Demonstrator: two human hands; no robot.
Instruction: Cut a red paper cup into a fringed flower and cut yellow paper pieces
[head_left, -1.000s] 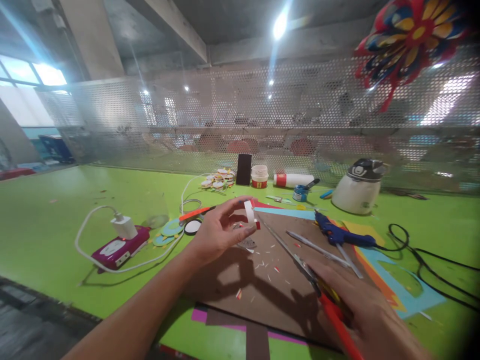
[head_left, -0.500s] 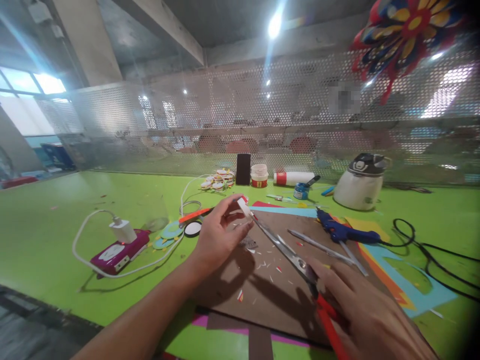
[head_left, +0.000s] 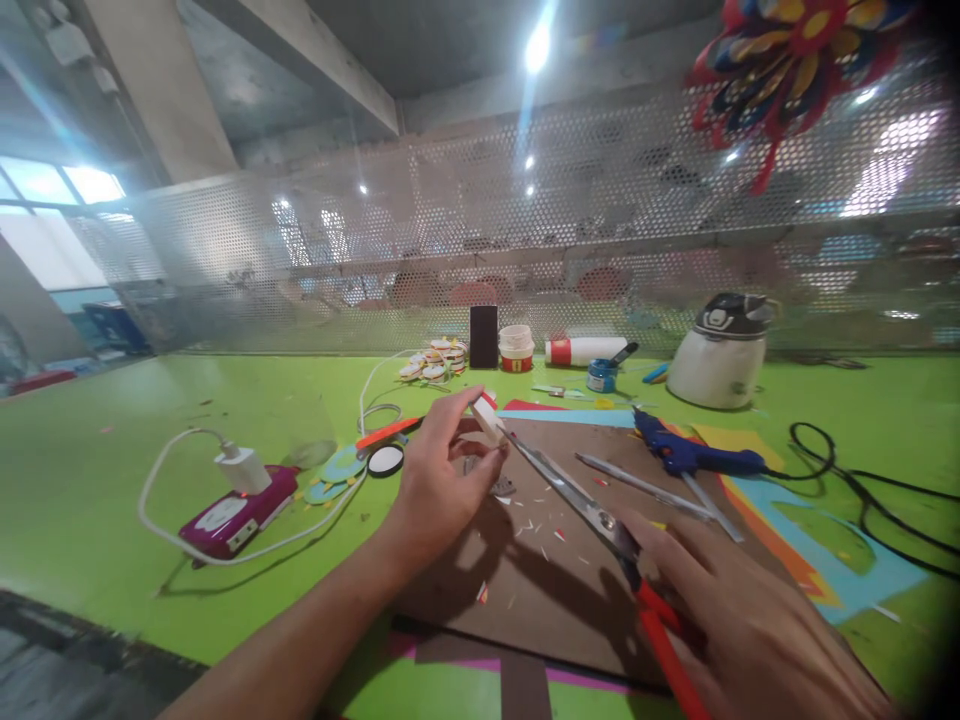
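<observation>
Between the thumb and fingers of my left hand [head_left: 450, 465] is a small white paper piece with a red edge [head_left: 487, 418], looking like a cut bit of paper cup. My right hand [head_left: 720, 600] grips red-handled scissors [head_left: 577, 500], their blades pointing up and left. The tips meet the lower edge of the paper piece, and the blades look nearly closed. Beneath both hands lies a brown board [head_left: 540, 590], strewn with several small white and red paper scraps [head_left: 559, 536]. A slim grey pen-like tool [head_left: 641, 485] rests on the board to the right of the blades.
A blue glue gun [head_left: 697, 455] with a black cord lies at right over coloured paper [head_left: 847, 530]. Behind stand a white kettle-like container [head_left: 716, 360], a blue jar [head_left: 601, 375], paper cups [head_left: 516, 348] and a phone [head_left: 484, 338]. A purple power strip [head_left: 240, 510] with white cable sits left.
The paper piece is tilted slightly differently in my left hand, and the scissor tips remain against it. Both hands stay nearly in place; the whole view has shifted a little.
</observation>
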